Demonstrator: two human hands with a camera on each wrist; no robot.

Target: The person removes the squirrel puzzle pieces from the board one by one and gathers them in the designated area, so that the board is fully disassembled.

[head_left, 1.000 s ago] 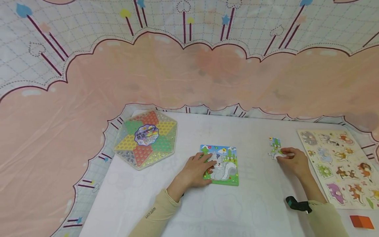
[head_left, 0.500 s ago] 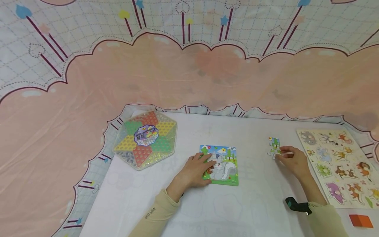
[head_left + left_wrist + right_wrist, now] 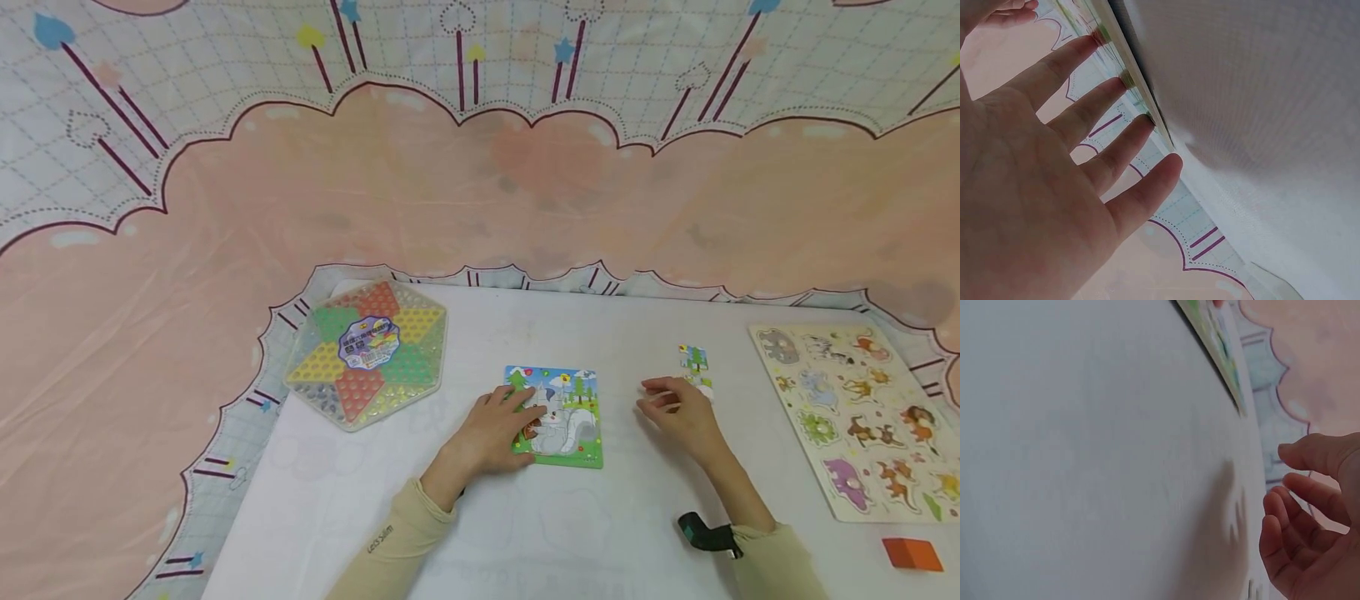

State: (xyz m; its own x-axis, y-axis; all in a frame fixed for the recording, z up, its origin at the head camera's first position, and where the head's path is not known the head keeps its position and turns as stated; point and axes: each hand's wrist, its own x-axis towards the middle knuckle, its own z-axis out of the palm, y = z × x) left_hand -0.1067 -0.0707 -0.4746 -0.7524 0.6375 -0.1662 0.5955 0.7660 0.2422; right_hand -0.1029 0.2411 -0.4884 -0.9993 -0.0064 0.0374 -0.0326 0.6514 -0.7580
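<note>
A square squirrel jigsaw puzzle lies on the white table in the head view. My left hand rests on its left side with fingers spread; in the left wrist view the fingertips touch the board's edge. To the right of the puzzle, my right hand hovers over the table with loosely bent fingers. The right wrist view shows a gap between its thumb and forefinger, with nothing held there. Just behind that hand lie a tree-printed jigsaw piece and another piece, partly covered by the hand.
A hexagonal Chinese checkers board in clear wrapping lies at the left. On the right is an animal peg board, with an orange block in front of it. A patterned cloth hangs behind the table.
My right hand has let go of the lower jigsaw piece and moved left toward the puzzle. The left hand has stayed on the puzzle.
</note>
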